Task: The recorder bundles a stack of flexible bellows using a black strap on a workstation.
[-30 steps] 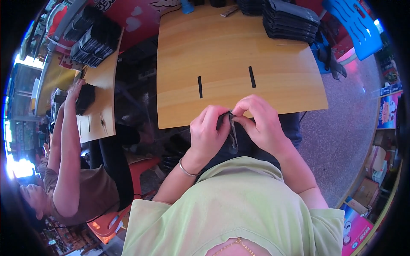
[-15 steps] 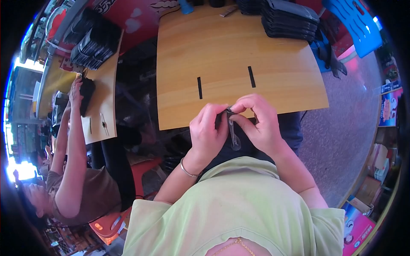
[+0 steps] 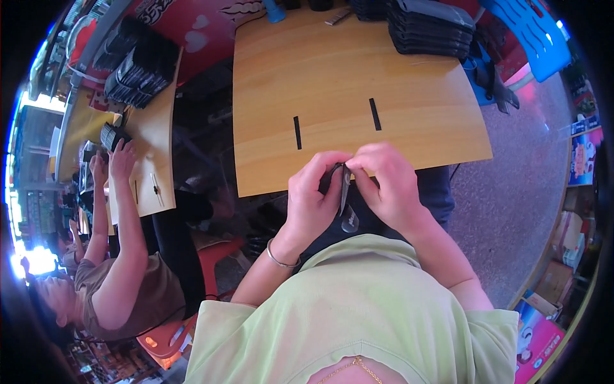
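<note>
Over the table's near edge, my left hand (image 3: 314,191) and my right hand (image 3: 387,182) meet in a pinch on a small dark, flat strip-like piece (image 3: 345,190). The thumb and fingers of each hand close on its upper end. From its lower end hangs a grey, rounded tab (image 3: 350,221). What kind of piece it is I cannot make out, as my fingers cover part of it. Two narrow black strips, a left one (image 3: 297,132) and a right one (image 3: 375,114), lie on the wooden table (image 3: 332,70) beyond my hands.
A stack of black flat packs (image 3: 430,32) stands at the table's far right, beside a blue plastic chair (image 3: 531,38). On the left, a co-worker (image 3: 137,291) sits at another table (image 3: 157,137) with black stacks (image 3: 142,77) and handles a dark object.
My hands stay nearly in place, the right fingers closing tighter at the top of the piece. The piece and its tab have tilted. The co-worker's hands have drawn back toward their body.
</note>
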{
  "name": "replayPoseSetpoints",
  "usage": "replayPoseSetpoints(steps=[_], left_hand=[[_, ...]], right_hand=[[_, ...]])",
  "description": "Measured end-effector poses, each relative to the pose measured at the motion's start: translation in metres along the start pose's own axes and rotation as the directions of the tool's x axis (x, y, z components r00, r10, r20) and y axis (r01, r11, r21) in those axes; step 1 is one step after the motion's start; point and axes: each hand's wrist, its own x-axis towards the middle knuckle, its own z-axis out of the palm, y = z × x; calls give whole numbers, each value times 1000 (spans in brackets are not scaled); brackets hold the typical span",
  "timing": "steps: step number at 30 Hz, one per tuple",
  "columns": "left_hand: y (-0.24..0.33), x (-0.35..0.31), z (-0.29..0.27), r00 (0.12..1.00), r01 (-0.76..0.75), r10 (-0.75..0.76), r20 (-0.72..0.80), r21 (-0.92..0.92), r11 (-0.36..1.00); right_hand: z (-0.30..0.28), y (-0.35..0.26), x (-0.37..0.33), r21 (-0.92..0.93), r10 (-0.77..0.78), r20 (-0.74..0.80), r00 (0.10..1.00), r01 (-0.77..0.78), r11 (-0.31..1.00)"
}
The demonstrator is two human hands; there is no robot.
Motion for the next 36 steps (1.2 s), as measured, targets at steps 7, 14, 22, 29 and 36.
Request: replayPoseSetpoints(steps=[7, 14, 22, 29, 36], left_hand=[[-8, -2, -1, 997, 58, -49, 53, -185, 981], [-4, -3, -7, 980, 193, -128, 155, -541, 819], [-12, -8, -6, 962, 267, -163, 220, -619, 739], [-12, -9, -1, 957, 283, -179, 227, -610, 740], [-7, -9, 6, 986, 161, -98, 134, -622, 766]], right_hand=[[0, -1, -1, 42, -44, -64, 997, 47, 998], [-2, 10, -14, 379, 505, 156, 849, -524, 763], [-8, 10, -4, 603, 586, 551, 594, -769, 213], [-5, 14, 1, 799, 713, 411, 568, -601, 18], [-5, 16, 13, 744, 776, 247, 580, -627, 231]])
